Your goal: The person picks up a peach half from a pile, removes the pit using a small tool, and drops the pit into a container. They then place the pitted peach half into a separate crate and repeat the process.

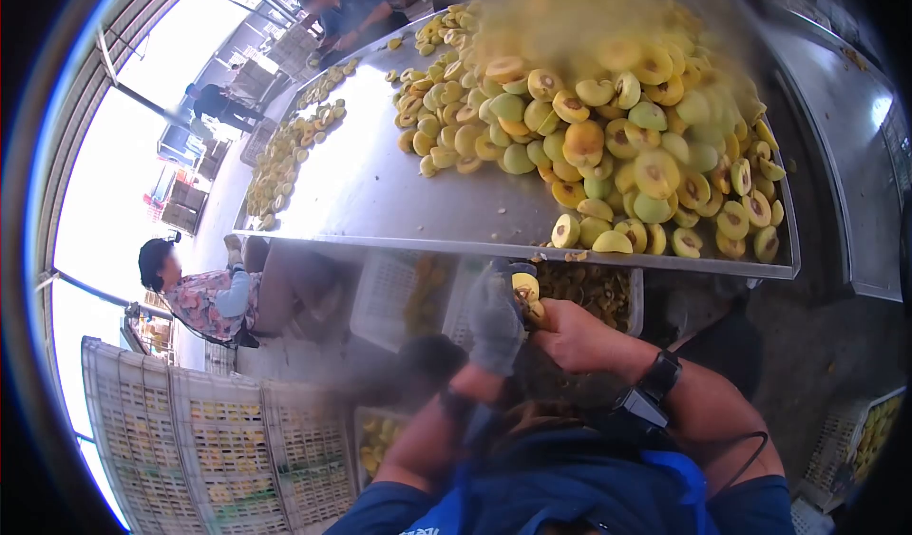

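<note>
My left hand [496, 324], in a grey glove, is closed just beyond the table's near edge on my side. What its fingers hold is blurred; a small dark shape shows by the fingertips. Against it, my bare right hand [576, 335] pinches a peach half [527, 289], yellow with a brown pit hollow facing up. Both hands meet over a crate [635, 305] holding brownish scraps. Beyond them, a large heap of halved yellow-green peaches [655, 174] covers the right part of the metal table [380, 188].
Stacked white crates [218, 440] with fruit stand at left. Another crate [860, 440] is at lower right, and a light crate [385, 297] sits under the table. A person in a floral top [214, 293] is at the table's left end; another person [347, 17] works at the far side.
</note>
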A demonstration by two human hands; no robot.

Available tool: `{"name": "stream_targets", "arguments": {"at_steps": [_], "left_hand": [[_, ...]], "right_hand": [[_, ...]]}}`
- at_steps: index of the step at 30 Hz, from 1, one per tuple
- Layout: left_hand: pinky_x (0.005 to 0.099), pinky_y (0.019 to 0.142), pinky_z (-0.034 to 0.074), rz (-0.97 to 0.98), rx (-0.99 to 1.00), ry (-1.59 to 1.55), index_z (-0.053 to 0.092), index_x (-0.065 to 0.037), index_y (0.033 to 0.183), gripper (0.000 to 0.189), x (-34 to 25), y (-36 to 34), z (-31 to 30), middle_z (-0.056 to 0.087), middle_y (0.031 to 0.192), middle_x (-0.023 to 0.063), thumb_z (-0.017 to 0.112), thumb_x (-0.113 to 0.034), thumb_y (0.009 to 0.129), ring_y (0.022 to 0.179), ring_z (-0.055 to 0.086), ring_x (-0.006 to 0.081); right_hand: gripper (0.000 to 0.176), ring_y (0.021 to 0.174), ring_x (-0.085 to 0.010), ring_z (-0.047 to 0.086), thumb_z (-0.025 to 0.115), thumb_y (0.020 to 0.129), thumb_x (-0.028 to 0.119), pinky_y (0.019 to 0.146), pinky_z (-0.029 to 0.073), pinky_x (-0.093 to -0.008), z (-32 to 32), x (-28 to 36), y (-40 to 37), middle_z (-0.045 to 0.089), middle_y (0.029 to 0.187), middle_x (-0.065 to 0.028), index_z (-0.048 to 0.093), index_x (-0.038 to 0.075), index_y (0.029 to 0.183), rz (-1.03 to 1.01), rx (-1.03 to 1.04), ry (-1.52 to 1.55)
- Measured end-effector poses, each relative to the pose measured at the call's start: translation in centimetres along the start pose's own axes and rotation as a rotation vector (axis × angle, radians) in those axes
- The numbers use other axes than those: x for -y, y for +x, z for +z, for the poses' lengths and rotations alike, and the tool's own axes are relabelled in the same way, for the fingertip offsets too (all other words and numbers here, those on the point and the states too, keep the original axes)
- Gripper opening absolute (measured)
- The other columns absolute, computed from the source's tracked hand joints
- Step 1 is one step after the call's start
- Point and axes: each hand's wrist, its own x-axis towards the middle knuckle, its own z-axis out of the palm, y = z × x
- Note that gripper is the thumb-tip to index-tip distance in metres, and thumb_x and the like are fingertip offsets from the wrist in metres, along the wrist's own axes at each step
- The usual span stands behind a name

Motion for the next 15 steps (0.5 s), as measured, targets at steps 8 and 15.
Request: {"name": "stream_targets", "arguments": {"at_steps": [8,15], "left_hand": [[0.0284,0.071,0.055,0.218,0.275,0.107,0.068,0.005,0.107,0.036,-1.1,0.9,-1.8,0.073,0.099,0.0118,0.047,-0.024,0.108,0.083,0.068,0.0147],[0.0338,0.070,0.054,0.294,0.530,0.198,0.069,0.004,0.103,0.036,-3.7,2.2,-2.7,0.069,0.093,0.0131,0.051,-0.026,0.106,0.080,0.067,0.0199]], "right_hand": [[0.014,0.051,-0.0065,0.045,0.052,0.102,0.013,0.047,0.039,-0.0259,-1.9,3.4,-0.9,0.048,0.063,0.0024,0.049,0.010,0.088,0.468,0.402,0.447],[0.014,0.050,-0.0072,0.042,0.052,0.103,0.015,0.048,0.039,-0.0267,0.2,5.4,-1.3,0.045,0.062,0.0034,0.049,0.010,0.091,0.262,0.377,0.372]]}}
